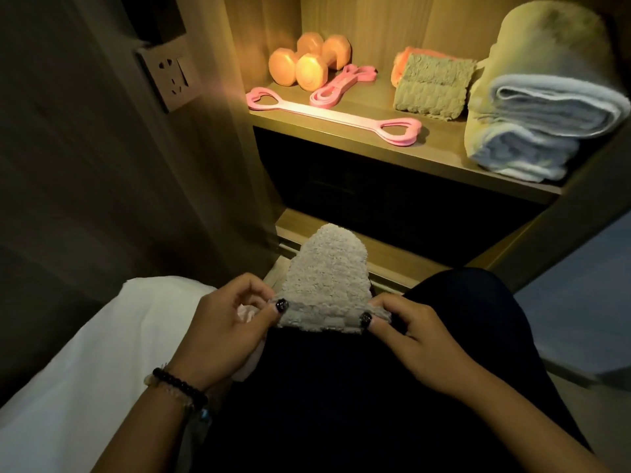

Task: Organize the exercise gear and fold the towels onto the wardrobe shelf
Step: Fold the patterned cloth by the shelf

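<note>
Dim room, only the wardrobe shelf [341,129] is lit, w/ dumbbells [309,59], pink bands [333,117] and folded towels [543,128] on it. You hold the small grey towel [327,278] over your lap: left hand [218,322] and right hand [420,336] each pinch a near corner, thumbs on top. Far end droops fwd, probably already doubled, hard to tell in this light. Keep corners level, bring edges together, smooth flat on your thigh, then stack it beside the towel pile.
</note>
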Demonstrator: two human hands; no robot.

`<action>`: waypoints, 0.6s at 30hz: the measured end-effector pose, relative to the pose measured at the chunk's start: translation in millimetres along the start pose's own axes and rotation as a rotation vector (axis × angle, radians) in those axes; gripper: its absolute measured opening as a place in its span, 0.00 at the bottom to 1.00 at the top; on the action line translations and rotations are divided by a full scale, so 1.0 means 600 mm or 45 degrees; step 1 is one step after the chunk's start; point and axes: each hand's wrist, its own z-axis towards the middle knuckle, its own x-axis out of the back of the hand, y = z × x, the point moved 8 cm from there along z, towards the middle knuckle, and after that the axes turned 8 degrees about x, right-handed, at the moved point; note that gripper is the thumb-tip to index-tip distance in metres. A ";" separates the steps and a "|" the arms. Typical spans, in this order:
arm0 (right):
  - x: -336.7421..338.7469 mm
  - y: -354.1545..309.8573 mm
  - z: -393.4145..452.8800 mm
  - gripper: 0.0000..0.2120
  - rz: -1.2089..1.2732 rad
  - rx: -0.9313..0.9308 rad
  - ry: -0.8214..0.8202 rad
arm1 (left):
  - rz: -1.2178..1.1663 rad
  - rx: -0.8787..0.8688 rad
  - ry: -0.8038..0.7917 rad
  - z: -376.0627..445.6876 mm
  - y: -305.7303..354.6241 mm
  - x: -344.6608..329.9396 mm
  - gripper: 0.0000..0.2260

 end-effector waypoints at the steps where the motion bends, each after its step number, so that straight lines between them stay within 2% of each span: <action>1: -0.001 0.004 0.003 0.09 0.027 -0.033 0.039 | 0.001 0.020 -0.008 0.006 -0.001 -0.002 0.04; 4: -0.003 0.019 0.012 0.05 0.053 -0.110 0.150 | 0.087 0.082 -0.025 0.025 -0.013 -0.012 0.05; 7: -0.004 0.027 0.013 0.08 0.025 -0.171 0.224 | 0.157 0.109 -0.026 0.034 -0.018 -0.023 0.05; 10: -0.008 0.022 0.009 0.09 -0.128 -0.138 0.215 | 0.166 0.077 -0.024 0.033 -0.010 -0.028 0.07; 12: -0.007 0.005 0.009 0.11 -0.351 0.004 0.212 | 0.292 -0.113 0.026 0.029 0.011 -0.025 0.09; 15: -0.015 -0.027 0.008 0.10 -0.675 0.335 0.162 | 0.470 -0.408 -0.054 0.014 0.040 -0.041 0.10; 18: -0.027 -0.036 0.007 0.11 -0.782 0.456 0.077 | 0.564 -0.481 -0.171 0.005 0.044 -0.057 0.10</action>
